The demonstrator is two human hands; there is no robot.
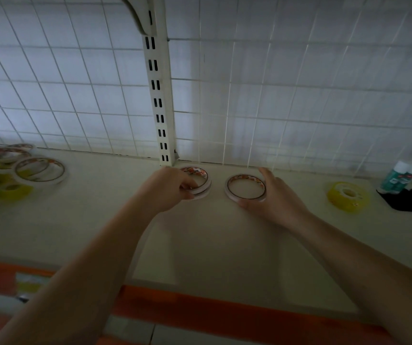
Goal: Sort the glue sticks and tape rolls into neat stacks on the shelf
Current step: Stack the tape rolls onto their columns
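Both arms reach across the shelf (200, 245) toward the wire grid (274, 95) at its back. The left hand (170, 192) has its fingers curled round a small stack of tape rolls (200, 180) that sits at the foot of the slotted post (158, 103), about twelve o'clock from where the person stands. Just beside it, at one o'clock, a single tape roll (246, 188) lies flat, and the right hand (274, 197) cups it from the right, thumb at the near rim and fingers spread fairly wide along the far side. Off at nine o'clock a loose heap of tape rolls (25, 168) overlaps untidily, with yellow rolls among them. At three o'clock a yellow tape roll (348, 195) lies alone, and past it two glue sticks (401, 176) stand upright near a black object (406, 200) I cannot make out.
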